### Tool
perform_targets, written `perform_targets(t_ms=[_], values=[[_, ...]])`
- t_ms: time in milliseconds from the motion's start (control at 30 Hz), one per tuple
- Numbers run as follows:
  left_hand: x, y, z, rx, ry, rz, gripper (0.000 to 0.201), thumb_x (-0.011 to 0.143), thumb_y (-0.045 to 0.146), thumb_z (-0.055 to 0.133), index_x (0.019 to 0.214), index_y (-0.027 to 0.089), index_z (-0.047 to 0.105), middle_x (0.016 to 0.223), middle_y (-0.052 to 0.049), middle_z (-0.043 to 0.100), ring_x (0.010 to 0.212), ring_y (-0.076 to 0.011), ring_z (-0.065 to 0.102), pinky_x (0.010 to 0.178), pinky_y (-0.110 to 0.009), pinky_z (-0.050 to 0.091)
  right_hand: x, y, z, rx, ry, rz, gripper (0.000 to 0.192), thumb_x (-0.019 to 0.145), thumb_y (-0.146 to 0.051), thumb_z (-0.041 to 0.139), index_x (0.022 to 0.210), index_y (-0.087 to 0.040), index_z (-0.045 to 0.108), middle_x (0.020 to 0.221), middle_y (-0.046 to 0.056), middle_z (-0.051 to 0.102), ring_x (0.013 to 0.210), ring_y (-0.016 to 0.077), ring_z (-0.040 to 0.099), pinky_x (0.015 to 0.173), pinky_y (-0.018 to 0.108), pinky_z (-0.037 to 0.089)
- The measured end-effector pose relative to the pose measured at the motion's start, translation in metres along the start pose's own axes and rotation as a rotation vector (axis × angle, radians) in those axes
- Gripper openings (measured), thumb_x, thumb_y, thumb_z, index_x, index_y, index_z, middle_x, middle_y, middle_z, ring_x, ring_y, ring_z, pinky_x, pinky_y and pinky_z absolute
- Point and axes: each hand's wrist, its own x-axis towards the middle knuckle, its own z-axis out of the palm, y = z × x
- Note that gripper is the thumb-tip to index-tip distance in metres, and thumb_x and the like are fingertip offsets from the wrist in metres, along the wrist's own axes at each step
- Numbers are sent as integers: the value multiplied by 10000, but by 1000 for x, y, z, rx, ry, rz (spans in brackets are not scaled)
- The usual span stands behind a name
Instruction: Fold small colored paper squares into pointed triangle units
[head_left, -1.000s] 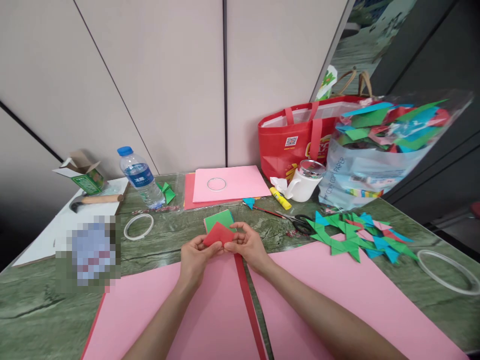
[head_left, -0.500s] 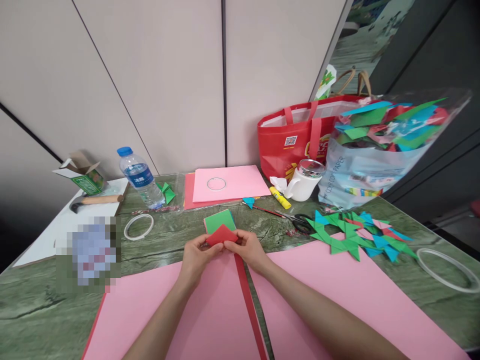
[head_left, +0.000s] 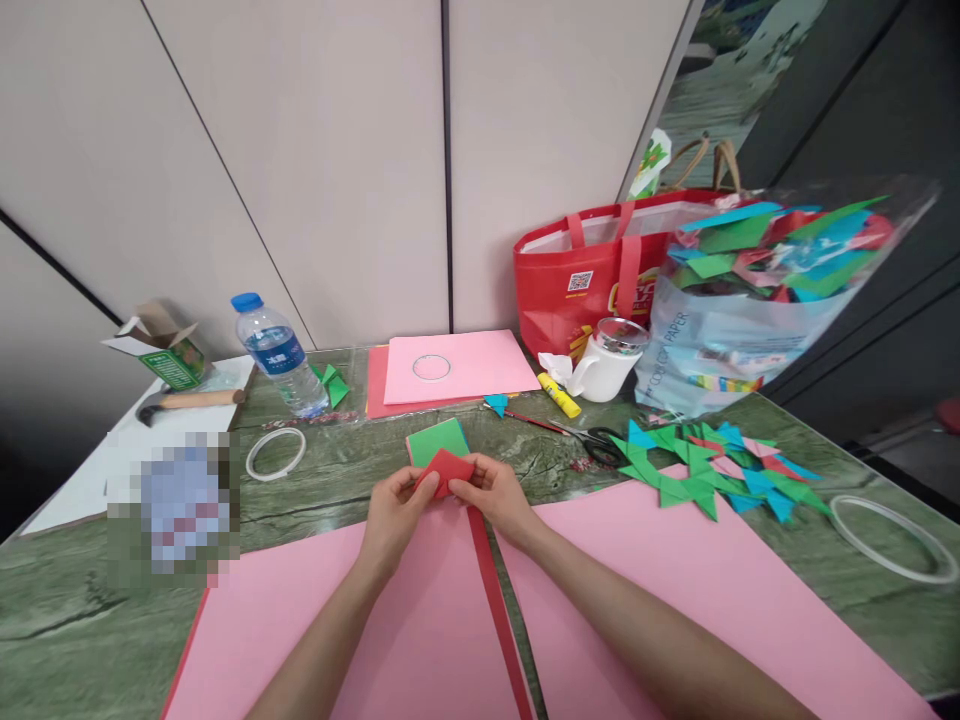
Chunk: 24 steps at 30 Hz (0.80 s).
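A small folded piece of red paper (head_left: 448,470) is pinched between both hands at the middle of the table. My left hand (head_left: 395,510) grips its left side, thumb on top. On its right side, the thumb and fingers of my right hand (head_left: 495,495) are closed. Just behind the red paper lies a stack of small paper squares (head_left: 439,440), green on top. Beneath my hands a large pink sheet (head_left: 420,610) covers the table, with a red edge showing along its right side. Another pink sheet (head_left: 660,570) lies under my right forearm.
Folded green, blue and pink paper pieces (head_left: 694,470), black-handled scissors (head_left: 602,446), a glue stick (head_left: 559,395) and a white mug (head_left: 604,370) are at the right. A water bottle (head_left: 279,357), a hammer (head_left: 191,399) and a white ring (head_left: 276,455) stand or lie left.
The red paper has tilted and turned between my fingers, its top point now lower. My left thumb has moved up onto its face. The other things stay in place.
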Motion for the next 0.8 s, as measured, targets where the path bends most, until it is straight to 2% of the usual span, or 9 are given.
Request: perform_targets(t_ms=[133, 300, 467, 600, 667, 733, 800], values=[[1, -1, -1, 69, 29, 33, 244, 679, 375, 595, 687, 133, 623, 719, -43, 655, 689, -166, 581, 630, -244, 438, 0, 0, 0, -63, -20, -3, 196, 623, -296, 667, 739, -161, 585, 656, -15, 584, 597, 121, 530, 559, 236, 421], [2, -1, -1, -25, 57, 48, 315, 668, 345, 614, 914, 155, 559, 697, -13, 649, 640, -143, 582, 592, -239, 438, -1, -1, 0, -100, -54, 5, 187, 613, -288, 671, 708, -157, 576, 621, -27, 582, 558, 112, 525, 550, 235, 406], [2, 0, -1, 6, 83, 77, 280, 690, 326, 592, 894, 140, 544, 539, 42, 559, 506, -98, 516, 496, -196, 386, -2, -2, 2, -115, -52, 1, 219, 625, -255, 657, 800, -160, 568, 684, -15, 612, 602, 118, 559, 566, 231, 420], [1, -1, -2, 30, 87, 85, 276, 708, 322, 566, 929, 160, 532, 514, 58, 544, 470, -92, 505, 464, -186, 373, -2, -1, 3, -115, -46, -26, 238, 646, -218, 637, 862, -165, 550, 735, 1, 628, 644, 125, 581, 598, 240, 440], [2, -2, -2, 59, 75, 115, 260, 721, 315, 549, 936, 169, 548, 609, 23, 596, 543, -112, 552, 508, -205, 415, -2, 1, 3, -97, -33, -38, 268, 648, -200, 634, 894, -171, 532, 764, 8, 633, 667, 129, 590, 617, 246, 451], [3, -3, -3, 146, 75, 190, 214, 726, 307, 541, 880, 173, 603, 796, -38, 626, 723, -153, 591, 619, -249, 458, -1, 3, 2, -59, -20, -53, 314, 646, -188, 637, 932, -182, 507, 792, 11, 636, 694, 132, 596, 641, 255, 460], [4, -4, -4, 260, 81, 259, 192, 725, 308, 541, 819, 185, 654, 965, -74, 592, 911, -196, 560, 727, -294, 460, -1, 3, 2, -22, 2, -74, 328, 647, -186, 637, 942, -188, 494, 796, 9, 634, 714, 132, 597, 658, 258, 465]])
